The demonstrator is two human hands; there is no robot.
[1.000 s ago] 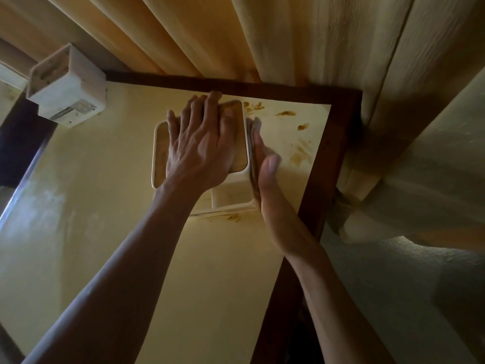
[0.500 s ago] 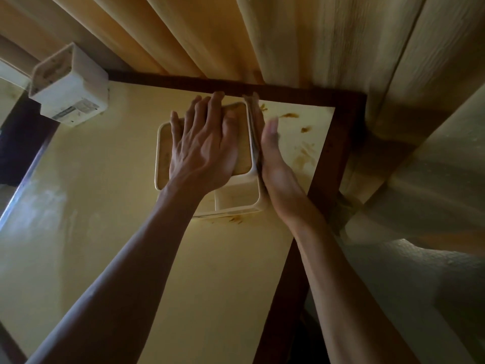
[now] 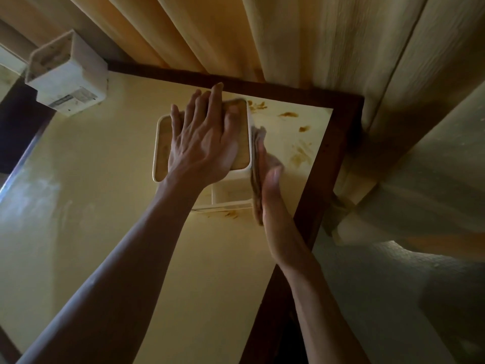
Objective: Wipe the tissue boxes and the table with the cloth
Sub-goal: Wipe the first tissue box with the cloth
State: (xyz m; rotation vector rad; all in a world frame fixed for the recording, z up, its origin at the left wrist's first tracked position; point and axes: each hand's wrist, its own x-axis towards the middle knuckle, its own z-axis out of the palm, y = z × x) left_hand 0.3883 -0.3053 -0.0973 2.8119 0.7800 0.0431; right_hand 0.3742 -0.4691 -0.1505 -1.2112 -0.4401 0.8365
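Pressing flat on the square tissue box (image 3: 202, 169), spread left hand (image 3: 203, 143); right hand (image 3: 273, 203), seemingly flat, against folded cloth (image 3: 256, 164)

Near half of tabletop (image 3: 118, 232) open. Far left corner: 2nd tissue box (image 3: 69, 77). Curtain (image 3: 236, 35) hangs along far edge, blocks approach.

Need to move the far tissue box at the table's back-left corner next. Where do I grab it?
Grip the far tissue box across its two flat side walls, coming from above and the right; it stands upright with open table on that side.
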